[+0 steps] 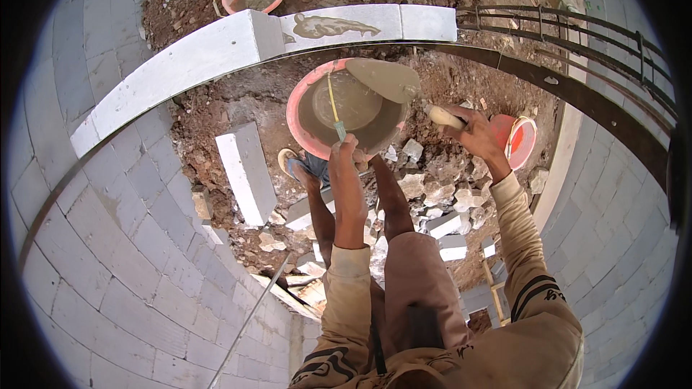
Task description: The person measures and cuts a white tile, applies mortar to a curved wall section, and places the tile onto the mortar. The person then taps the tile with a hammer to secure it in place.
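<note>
Clearly, mortar handling is the step in hand, to judge by the trowel and the bucket, which sits in front of the person with grey mortar inside. At the bucket's near side, the left hand has its fingers closed on the green grip of its handle; whether that hand bears the weight, I cannot tell. To the bucket's right, the right hand has its fingers wrapped around the trowel's handle, the grey-coated blade over the bucket's far right rim. Just beyond the bucket, white blocks carry a wet smear. The next move probably calls for a steady bucket and a level blade.
</note>
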Tool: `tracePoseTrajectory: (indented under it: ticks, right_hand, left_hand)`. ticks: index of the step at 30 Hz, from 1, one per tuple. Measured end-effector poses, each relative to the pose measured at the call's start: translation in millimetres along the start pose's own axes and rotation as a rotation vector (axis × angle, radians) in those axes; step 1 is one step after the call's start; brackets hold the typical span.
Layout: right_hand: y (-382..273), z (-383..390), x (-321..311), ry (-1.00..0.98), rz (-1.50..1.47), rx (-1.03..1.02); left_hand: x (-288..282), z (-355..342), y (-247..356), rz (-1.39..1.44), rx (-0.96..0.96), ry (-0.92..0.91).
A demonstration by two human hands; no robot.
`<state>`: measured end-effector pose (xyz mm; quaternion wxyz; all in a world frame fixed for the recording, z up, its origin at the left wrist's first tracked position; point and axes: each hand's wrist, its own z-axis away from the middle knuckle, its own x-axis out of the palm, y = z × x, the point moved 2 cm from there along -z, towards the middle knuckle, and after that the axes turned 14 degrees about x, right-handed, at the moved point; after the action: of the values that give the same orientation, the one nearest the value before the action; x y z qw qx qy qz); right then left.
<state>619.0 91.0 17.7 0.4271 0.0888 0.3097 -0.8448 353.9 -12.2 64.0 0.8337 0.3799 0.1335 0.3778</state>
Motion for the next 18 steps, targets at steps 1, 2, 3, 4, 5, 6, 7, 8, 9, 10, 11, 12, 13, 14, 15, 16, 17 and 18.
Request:
tracePoseTrajectory:
  ticks: [1, 2, 3, 4, 5, 6, 7, 8, 9, 10, 11, 12, 13, 14, 15, 16, 17, 18]
  right_hand:
    - [0, -2, -6, 0.087, 0.039, -0.004]
    - [0, -6, -10, 0.174, 0.082, -0.035]
    - [-2, -11, -13, 0.285, 0.118, -0.07]
    - [-5, -19, -12, 0.401, 0.219, -0.168]
    - [-6, -28, -10, 0.458, 0.282, -0.183]
    - [-8, -40, -6, 0.533, 0.347, -0.162]
    - [-8, -49, -2, 0.578, 0.421, -0.114]
    - [-7, -61, 4, 0.575, 0.478, -0.055]
    - [-6, -65, 8, 0.626, 0.477, -0.072]
    - [-5, -69, 13, 0.672, 0.458, -0.1]
    - [-4, -69, 18, 0.721, 0.44, -0.132]
    - [0, -68, 23, 0.668, 0.349, -0.1]
    - [4, -66, 29, 0.609, 0.261, -0.06]
    - [8, -61, 34, 0.588, 0.178, 0.003]
    - [11, -59, 42, 0.464, -0.018, 0.051]
    - [13, -55, 51, 0.37, -0.21, 0.126]
    - [13, -54, 62, 0.245, -0.396, 0.211]
    - [11, -53, 72, 0.171, -0.558, 0.287]
  left_hand:
    - [-1, -1, -2, -0.009, -0.009, 0.005]
    - [-2, -2, -4, -0.025, -0.025, 0.013]
    - [-3, -3, -5, -0.042, -0.038, 0.019]
    - [-5, -5, -7, -0.031, -0.049, 0.008]
    - [-7, -6, -8, -0.02, -0.061, -0.003]
    - [-8, -8, -10, -0.008, -0.071, -0.012]
    - [-11, -10, -11, 0.004, -0.066, -0.001]
    - [-13, -11, -13, 0.016, -0.061, 0.01]
    - [-16, -12, -15, 0.025, -0.069, 0.02]
    - [-20, -13, -16, 0.021, -0.056, 0.035]
    - [-24, -15, -18, 0.019, -0.054, 0.051]
    - [-30, -15, -20, 0.019, -0.057, 0.072]
    - [-36, -13, -20, 0.034, -0.051, 0.069]
    - [-42, -12, -21, 0.053, -0.041, 0.061]
    - [-48, -12, -22, 0.078, -0.025, 0.05]
    - [-56, -12, -23, 0.098, -0.027, 0.066]
    - [-63, -11, -24, 0.119, -0.027, 0.08]
    - [-71, -11, -25, 0.135, -0.034, 0.095]
